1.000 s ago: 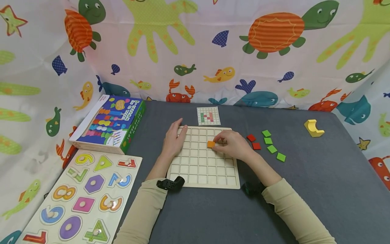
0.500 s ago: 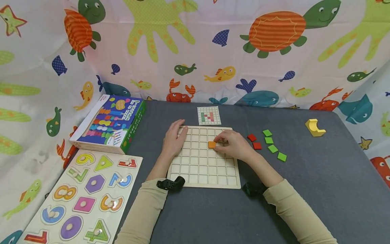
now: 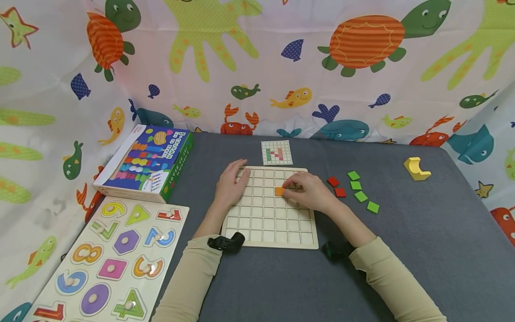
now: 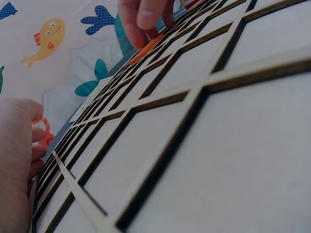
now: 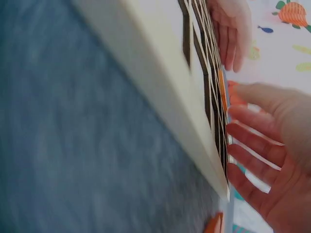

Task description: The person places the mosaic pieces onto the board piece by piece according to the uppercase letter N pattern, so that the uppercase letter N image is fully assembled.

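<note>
A wooden grid board (image 3: 257, 223) lies on the table in the head view. An orange square tile (image 3: 279, 191) sits over one of its cells, above the board's middle. My right hand (image 3: 307, 191) pinches that tile at its right edge with thumb and index finger. In the left wrist view the orange tile (image 4: 147, 49) lies low at the grid, right under the fingertips. My left hand (image 3: 231, 185) rests along the board's upper left edge, fingers straight and thumb apart. The right wrist view shows the right hand (image 5: 272, 141) with its other fingers spread beside the board.
A small pattern card (image 3: 276, 153) lies behind the board. Two red tiles (image 3: 340, 192) and several green tiles (image 3: 361, 196) lie to the right, with a yellow arched block (image 3: 416, 169) farther off. A game box (image 3: 141, 163) and a number puzzle board (image 3: 116, 241) stand left.
The orange tile has settled slightly lower against the grid, with the right hand still at it. The left hand stays nearly in place; the view shifts a little.
</note>
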A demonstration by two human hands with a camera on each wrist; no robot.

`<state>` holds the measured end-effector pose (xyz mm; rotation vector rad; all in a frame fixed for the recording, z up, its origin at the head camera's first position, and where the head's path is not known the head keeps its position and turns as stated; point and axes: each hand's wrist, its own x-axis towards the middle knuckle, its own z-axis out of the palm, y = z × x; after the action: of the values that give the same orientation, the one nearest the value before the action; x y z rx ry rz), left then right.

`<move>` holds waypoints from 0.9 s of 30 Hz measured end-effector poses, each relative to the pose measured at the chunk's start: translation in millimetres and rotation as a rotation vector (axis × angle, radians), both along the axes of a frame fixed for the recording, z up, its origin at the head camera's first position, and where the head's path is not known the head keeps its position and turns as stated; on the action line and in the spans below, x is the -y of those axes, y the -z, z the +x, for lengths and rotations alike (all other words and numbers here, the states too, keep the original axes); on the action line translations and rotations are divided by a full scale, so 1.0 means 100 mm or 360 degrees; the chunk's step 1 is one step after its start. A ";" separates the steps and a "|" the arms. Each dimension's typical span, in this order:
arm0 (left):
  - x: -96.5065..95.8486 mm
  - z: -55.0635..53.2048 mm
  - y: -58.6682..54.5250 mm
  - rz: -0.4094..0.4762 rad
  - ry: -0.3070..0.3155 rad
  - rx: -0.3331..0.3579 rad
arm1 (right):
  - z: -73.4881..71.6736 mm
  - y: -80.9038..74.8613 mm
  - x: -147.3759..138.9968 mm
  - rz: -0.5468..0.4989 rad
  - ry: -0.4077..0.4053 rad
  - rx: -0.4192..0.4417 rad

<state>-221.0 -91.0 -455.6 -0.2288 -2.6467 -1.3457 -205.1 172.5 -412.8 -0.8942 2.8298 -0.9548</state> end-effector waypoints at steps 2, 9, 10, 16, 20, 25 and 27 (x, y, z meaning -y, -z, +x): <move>0.00 -0.01 0.01 -0.0010 0.0003 0.0001 | -0.01 -0.03 -0.07 -0.0015 0.0038 0.0010; 0.00 0.00 0.03 0.0051 -0.0023 -0.0026 | -0.02 -0.19 -0.50 0.0193 0.0148 0.0003; 0.00 0.00 0.03 0.0059 -0.0022 -0.0037 | -0.02 -0.20 -0.56 0.0221 0.0141 0.0012; 0.03 -0.02 0.02 0.0050 -0.0007 -0.0090 | 0.01 -0.16 -0.75 0.0299 0.0109 0.0101; 0.05 -0.04 0.03 0.0036 0.0028 -0.0121 | 0.03 -0.11 -0.76 0.0324 0.0164 0.0125; 0.04 -0.04 0.02 0.0040 0.0059 -0.0115 | 0.04 -0.08 -0.77 0.0365 0.0252 0.0111; 0.04 -0.04 0.01 0.0047 0.0060 -0.0104 | 0.05 -0.08 -0.78 0.0366 0.0275 0.0113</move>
<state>-224.8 -94.7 -457.0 -0.3152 -2.5800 -1.3634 -200.6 250.4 -404.8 -0.5890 2.9137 -0.6393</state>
